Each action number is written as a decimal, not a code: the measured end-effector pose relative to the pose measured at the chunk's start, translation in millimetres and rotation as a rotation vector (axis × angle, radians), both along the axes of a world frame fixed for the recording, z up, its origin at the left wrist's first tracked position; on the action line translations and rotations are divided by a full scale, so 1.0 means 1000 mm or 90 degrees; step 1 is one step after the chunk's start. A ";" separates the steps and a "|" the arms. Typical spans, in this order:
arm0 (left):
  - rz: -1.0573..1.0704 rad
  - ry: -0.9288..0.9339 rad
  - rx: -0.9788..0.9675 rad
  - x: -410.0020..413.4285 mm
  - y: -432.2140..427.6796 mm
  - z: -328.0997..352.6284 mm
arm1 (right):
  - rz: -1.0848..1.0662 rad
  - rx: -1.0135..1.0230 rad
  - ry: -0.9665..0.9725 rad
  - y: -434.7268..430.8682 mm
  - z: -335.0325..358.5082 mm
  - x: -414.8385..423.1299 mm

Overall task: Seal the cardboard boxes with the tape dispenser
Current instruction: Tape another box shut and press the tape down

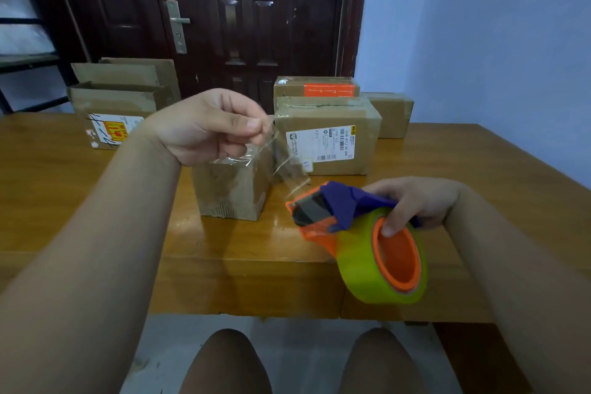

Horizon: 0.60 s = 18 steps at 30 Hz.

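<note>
Wooden table [41,163], dark door [249,25], blue wall [495,41]

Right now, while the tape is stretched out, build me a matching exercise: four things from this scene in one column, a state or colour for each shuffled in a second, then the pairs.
1. left hand
2. right hand
3. far-left box
4. tape roll

A. flaps standing open
B. yellow-green
C. grips the tape dispenser
D. pinches the clear tape strip

Pairs: 1-D, 2-C, 3-A, 4-B.
</note>
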<state>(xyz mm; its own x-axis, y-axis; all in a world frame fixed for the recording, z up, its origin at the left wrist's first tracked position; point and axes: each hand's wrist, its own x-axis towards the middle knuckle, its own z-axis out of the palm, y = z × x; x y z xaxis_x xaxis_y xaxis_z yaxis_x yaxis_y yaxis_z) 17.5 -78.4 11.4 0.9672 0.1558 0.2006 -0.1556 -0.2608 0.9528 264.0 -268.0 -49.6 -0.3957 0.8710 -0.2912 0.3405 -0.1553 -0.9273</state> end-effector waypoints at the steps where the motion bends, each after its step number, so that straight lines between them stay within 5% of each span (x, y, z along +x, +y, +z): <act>1: -0.006 0.019 -0.002 0.000 0.001 0.003 | 0.010 0.002 -0.006 0.002 0.004 -0.004; 3: -0.017 0.061 -0.014 0.002 0.000 0.007 | 0.004 0.038 -0.061 0.003 0.011 -0.013; 7: 0.012 0.191 0.029 0.017 -0.005 0.010 | 0.010 0.230 -0.388 0.008 0.031 -0.040; 12: 0.062 0.308 0.088 0.032 -0.010 0.014 | -0.122 0.464 -0.620 0.016 0.031 -0.066; 18: 0.034 0.368 0.064 0.044 -0.011 0.012 | -0.276 0.639 -0.474 0.016 0.010 -0.066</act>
<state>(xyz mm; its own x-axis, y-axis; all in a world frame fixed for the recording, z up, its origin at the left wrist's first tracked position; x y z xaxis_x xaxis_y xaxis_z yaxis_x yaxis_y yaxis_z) 61.2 -89.3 23.0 0.9154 0.2151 -0.3402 0.3972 -0.3471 0.8495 198.0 -252.0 -39.1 -0.0597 0.8491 0.5249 0.9121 0.2600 -0.3170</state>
